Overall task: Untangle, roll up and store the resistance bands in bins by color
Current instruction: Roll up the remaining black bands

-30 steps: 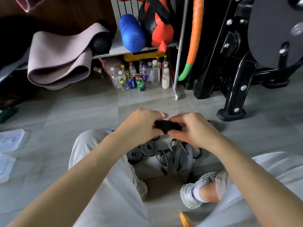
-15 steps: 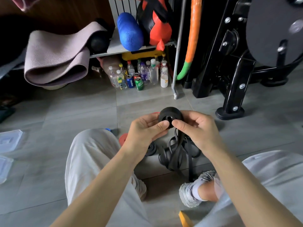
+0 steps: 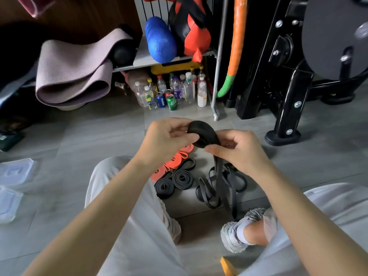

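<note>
A partly rolled black band (image 3: 203, 132) is held above the floor between both hands. My left hand (image 3: 169, 136) pinches the coil from the left, and my right hand (image 3: 237, 150) grips it from the right. The band's loose tail hangs down into a tangled heap of dark bands (image 3: 219, 186) on the tiles. Two rolled black bands (image 3: 175, 182) lie on the floor beside my left knee. Loose red-orange bands (image 3: 175, 162) lie just behind them.
Clear plastic bins (image 3: 12, 186) sit at the left edge. Bottles and cans (image 3: 169, 92) stand under a metal rack. A folded mat (image 3: 73, 72) lies at the left, a black gym machine base (image 3: 282, 134) at the right. My legs and shoes frame the heap.
The black coil has been lifted higher and turned, and it has grown as more band winds on. The red-orange bands have come into view beneath my left hand.
</note>
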Demonstrator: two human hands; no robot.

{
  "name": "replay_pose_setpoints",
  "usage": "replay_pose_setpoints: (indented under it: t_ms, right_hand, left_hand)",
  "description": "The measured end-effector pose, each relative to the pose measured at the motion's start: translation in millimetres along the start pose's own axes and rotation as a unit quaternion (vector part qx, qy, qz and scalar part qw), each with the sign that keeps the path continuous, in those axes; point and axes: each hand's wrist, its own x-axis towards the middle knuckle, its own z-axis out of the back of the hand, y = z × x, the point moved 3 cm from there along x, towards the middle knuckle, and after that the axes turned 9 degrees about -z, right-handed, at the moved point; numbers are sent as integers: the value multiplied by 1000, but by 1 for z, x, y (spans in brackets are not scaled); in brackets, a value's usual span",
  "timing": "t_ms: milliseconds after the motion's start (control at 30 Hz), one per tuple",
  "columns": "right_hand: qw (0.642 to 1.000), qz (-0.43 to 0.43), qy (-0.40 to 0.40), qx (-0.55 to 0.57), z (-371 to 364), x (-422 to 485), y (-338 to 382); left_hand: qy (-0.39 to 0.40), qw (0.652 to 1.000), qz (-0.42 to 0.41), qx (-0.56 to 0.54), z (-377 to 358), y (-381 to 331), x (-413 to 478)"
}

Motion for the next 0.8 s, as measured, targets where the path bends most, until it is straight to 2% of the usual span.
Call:
replay_pose_setpoints:
  t_ms: [67,167,233,300,333,367,400,433,500,567,633,700,800]
  right_hand:
    - [999,6,-6,42,-3,-1,-2]
    - [993,17,-20,118,-8,-5,-6]
    - [993,22,-25,117,-8,-9,-8]
    - [999,30,-17,35,-6,-11,-13]
    - [999,33,-12,-27,-5,-11,-15]
    - [995,34,-9,-92,-4,-10,-18]
    - [987,32,-5,-156,-3,-9,-20]
    - [976,34,3,-214,-4,-8,-20]
    - [958,51,31,-280,-6,-5,-17]
    - [953,71,53,-290,-9,-2,-10]
    - [963,71,40,-259,-8,1,-8]
    - [985,32,13,-167,-3,4,-13]
    - [997,10,10,-72,-1,2,-21]
  left_hand:
    - [-41,992,24,-114,-5,7,-5]
    - [-85,943,109,-304,-22,22,-17]
    - [-84,922,141,-351,-31,31,-25]
    - [-61,943,160,-286,-31,34,-29]
    - [-40,972,145,-179,-26,32,-27]
    - [-10,994,104,-25,-19,29,-24]
    - [30,991,46,125,-14,25,-21]
    - [76,970,-12,232,-12,19,-17]
    - [166,927,-80,327,-15,6,-12]
    - [205,898,-96,378,-18,0,-9]
    - [185,898,-96,387,-16,-1,-6]
    - [137,932,-77,326,-12,-1,-4]
    - [52,985,-37,161,-3,5,-5]
